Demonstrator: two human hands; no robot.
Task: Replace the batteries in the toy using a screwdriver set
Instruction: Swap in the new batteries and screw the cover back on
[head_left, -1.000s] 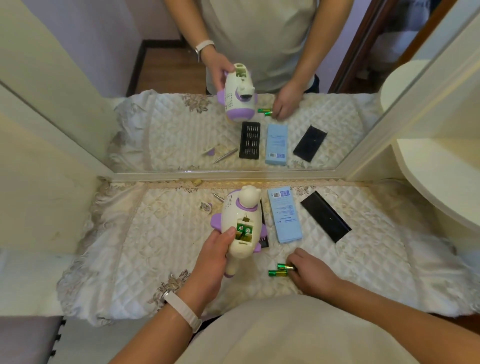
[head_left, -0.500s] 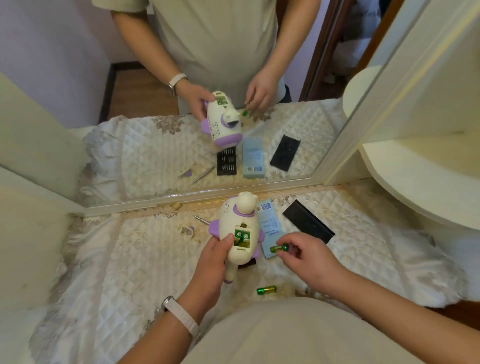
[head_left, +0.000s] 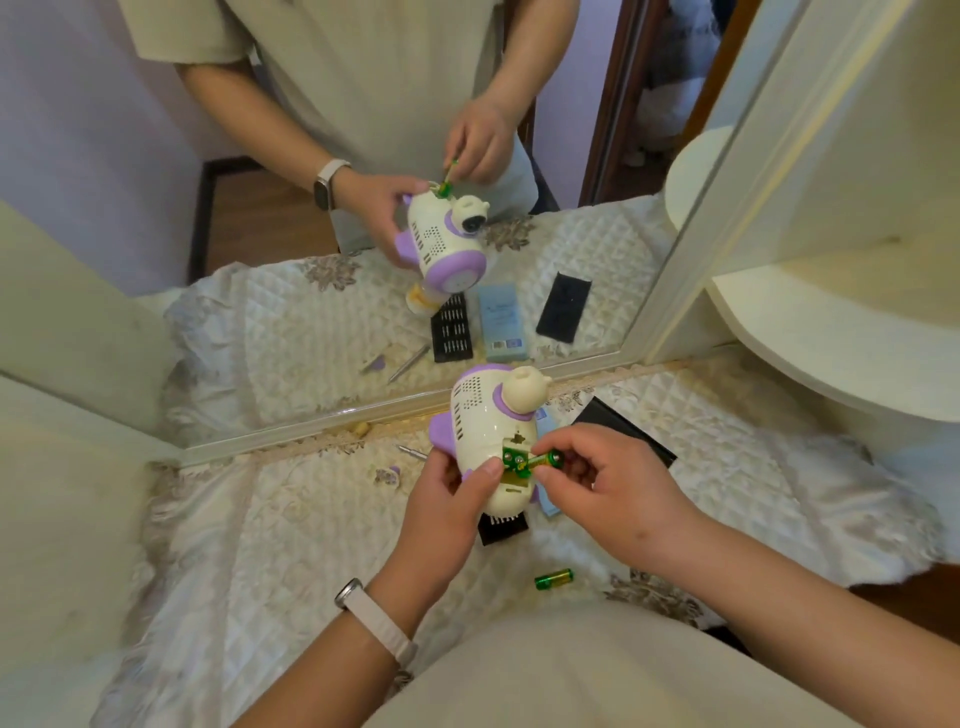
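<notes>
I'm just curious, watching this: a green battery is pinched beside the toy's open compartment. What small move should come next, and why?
Probably ease the green battery in the right hand into the open compartment and press it flat. One end sits at the opening, the left hand grips the toy steady, and a spare battery lies on the cloth.

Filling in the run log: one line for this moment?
left hand: holds toy | right hand: pinches battery at open compartment | spare battery: on cloth
</notes>
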